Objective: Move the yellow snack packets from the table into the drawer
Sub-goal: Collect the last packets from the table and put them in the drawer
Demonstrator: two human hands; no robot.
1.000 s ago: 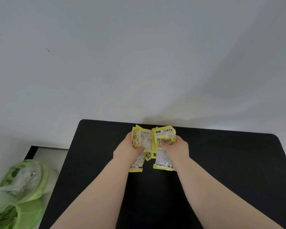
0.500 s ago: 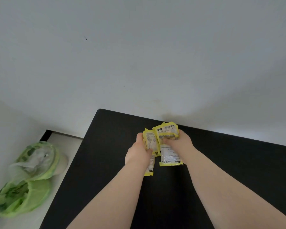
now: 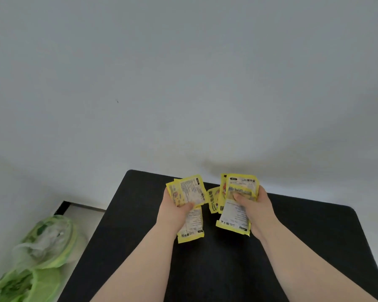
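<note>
Above the black table point(image 3: 303, 247), each of my hands holds a bunch of yellow snack packets. My left hand point(image 3: 175, 211) grips one bunch of packets point(image 3: 188, 192), with another packet hanging below the palm. My right hand point(image 3: 256, 207) grips a second bunch of packets point(image 3: 240, 188), thumb pressed on the front one. A single yellow packet point(image 3: 213, 199) shows between the two bunches; whether it lies on the table or is held, I cannot tell. No drawer is in view.
A plain white wall point(image 3: 183, 83) stands right behind the table. Green and clear plastic bags point(image 3: 37, 256) lie on the pale floor to the left of the table. The table's left edge runs diagonally down toward the bags.
My hands have drawn apart, splitting the packets into a left bunch and a right bunch. The view has shifted to the left, and both hands now sit a little higher over the table.
</note>
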